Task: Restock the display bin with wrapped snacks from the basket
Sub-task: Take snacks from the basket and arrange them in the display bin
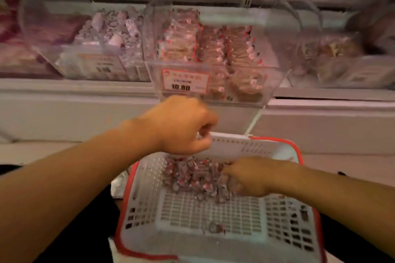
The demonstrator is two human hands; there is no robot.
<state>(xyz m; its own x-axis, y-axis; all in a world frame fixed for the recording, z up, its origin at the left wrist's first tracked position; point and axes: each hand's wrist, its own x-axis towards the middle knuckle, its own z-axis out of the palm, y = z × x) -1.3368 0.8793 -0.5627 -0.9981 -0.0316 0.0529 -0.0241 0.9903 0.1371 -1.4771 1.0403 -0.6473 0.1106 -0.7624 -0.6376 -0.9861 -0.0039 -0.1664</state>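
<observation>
A white slotted basket with a red rim (213, 215) sits low in front of me. A heap of red-and-white wrapped snacks (192, 174) lies at its far end, and one loose snack (214, 228) lies near the front. My left hand (181, 126) hovers over the basket's far edge, fingers curled down; something small may be pinched there, but blur hides it. My right hand (252, 177) is down in the heap, fingers curled into the snacks. Above stands the clear display bin (213, 66), holding rows of the same snacks behind a price label (184, 81).
Clear bins flank the target: one with pale wrapped sweets (100, 47) to the left, one with brownish packs (333, 57) to the right. A white shelf front (85, 109) runs below them. The floor (32, 151) shows beside the basket.
</observation>
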